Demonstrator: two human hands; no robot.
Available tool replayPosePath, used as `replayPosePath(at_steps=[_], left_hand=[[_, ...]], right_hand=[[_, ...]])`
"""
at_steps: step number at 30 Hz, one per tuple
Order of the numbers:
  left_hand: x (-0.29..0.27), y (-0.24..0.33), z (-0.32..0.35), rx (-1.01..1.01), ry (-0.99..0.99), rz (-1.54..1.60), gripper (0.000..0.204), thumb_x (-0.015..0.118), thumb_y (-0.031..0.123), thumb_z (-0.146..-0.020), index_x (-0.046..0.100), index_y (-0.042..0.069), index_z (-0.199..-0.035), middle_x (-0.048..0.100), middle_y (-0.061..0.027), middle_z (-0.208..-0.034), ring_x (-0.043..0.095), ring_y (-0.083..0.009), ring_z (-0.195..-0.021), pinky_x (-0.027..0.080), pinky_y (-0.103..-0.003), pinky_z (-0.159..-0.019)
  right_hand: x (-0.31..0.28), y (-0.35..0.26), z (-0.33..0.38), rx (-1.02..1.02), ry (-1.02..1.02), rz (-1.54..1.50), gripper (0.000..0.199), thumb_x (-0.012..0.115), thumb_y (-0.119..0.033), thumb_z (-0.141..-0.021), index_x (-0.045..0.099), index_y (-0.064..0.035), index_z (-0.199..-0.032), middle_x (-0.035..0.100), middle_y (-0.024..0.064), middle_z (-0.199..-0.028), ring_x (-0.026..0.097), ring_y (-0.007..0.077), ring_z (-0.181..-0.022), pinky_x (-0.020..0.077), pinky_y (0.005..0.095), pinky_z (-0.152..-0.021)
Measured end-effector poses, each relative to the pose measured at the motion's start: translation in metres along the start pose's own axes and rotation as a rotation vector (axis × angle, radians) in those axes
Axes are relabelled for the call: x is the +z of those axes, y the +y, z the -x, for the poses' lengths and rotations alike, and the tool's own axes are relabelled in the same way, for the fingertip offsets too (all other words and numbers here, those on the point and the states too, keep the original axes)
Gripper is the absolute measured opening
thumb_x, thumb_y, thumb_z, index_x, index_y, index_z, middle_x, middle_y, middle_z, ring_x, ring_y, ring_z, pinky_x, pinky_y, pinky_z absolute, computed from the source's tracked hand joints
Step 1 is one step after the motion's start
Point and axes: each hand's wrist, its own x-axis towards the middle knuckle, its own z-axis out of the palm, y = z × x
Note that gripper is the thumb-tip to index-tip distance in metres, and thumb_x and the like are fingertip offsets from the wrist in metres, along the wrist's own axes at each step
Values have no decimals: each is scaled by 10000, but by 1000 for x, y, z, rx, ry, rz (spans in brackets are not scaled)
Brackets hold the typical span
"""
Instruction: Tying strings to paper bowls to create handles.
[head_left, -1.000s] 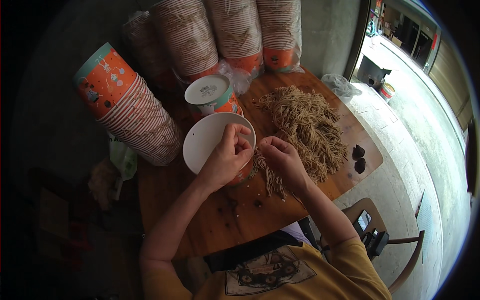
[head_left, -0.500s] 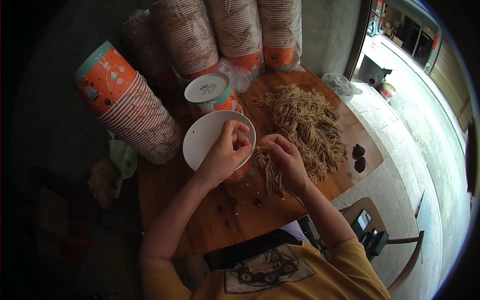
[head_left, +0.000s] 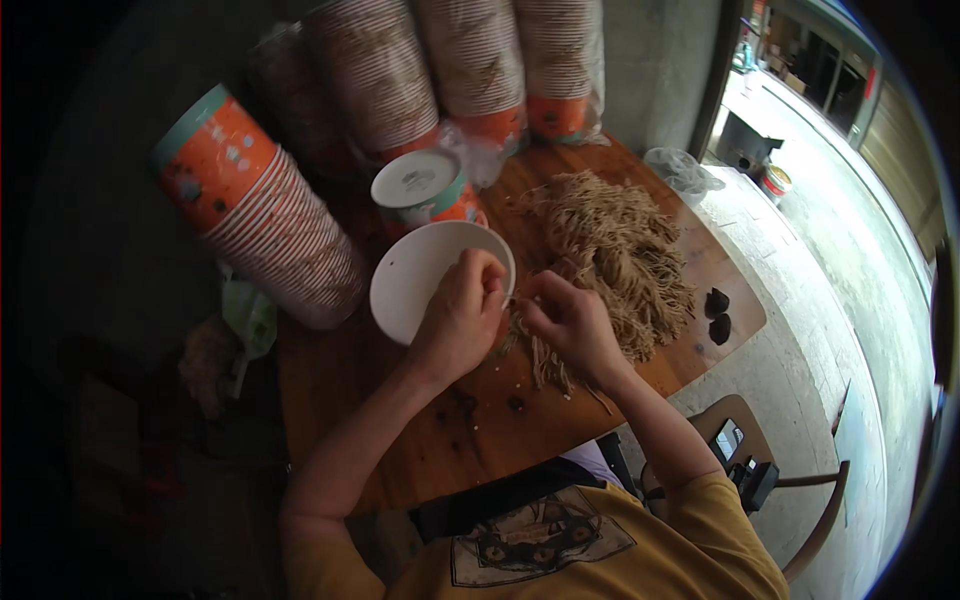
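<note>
A white-lined paper bucket (head_left: 405, 280) stands upright on the wooden table, its open mouth toward me and a small dark spot on its inner wall. My left hand (head_left: 468, 305) is closed at the bucket's right side, fingers curled over the mouth; motion blur hides what they pinch. Just right of the rim, my right hand (head_left: 568, 320) pinches a thin tan cord, with a short pale strand showing between the two hands. Loose cords hang under the right hand from a large tangled pile of tan cords (head_left: 625, 250).
An upturned bucket (head_left: 415, 178) stands behind the open one. A tall leaning stack of orange buckets (head_left: 270, 215) is at left; several wrapped stacks (head_left: 470, 70) line the back. Two dark lumps (head_left: 718, 316) lie near the right table edge. A chair (head_left: 735, 430) holds a phone.
My left hand has turned, its fingers curling tighter and lower at the rim. My right hand stays close by, still pinched. The bucket has shifted slightly right in view.
</note>
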Motion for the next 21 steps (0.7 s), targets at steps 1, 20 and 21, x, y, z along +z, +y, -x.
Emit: replayPosePath(at_steps=[1, 20, 21], left_hand=[[-3, 0, 1, 23, 31, -15, 197, 530, -33, -846, 433, 17, -1011, 544, -139, -869, 582, -290, -793, 472, -386, -693], [-26, 9, 29, 196, -5, -426, 244, 659, 141, -818, 491, 31, -957, 568, -138, -877, 573, -309, -808, 469, -414, -730], [-28, 8, 36, 188, 1, -431, 244, 659, 141, -818, 491, 31, -957, 568, -138, -877, 573, -309, -808, 469, -414, -730]], right_hand=[[0, 0, -1, -5, -1, -13, 113, 612, -155, -834, 593, -66, -902, 532, 66, -594, 509, 116, -530, 436, 293, -537], [-8, -3, -12, 49, -199, -459, 168, 553, -194, -934, 532, -28, -943, 543, 4, -802, 508, 87, -745, 442, 254, -698], [-15, -12, -14, 102, -288, -523, 126, 538, -201, -952, 530, -83, -996, 497, -66, -827, 434, 9, -705, 378, 173, -618]])
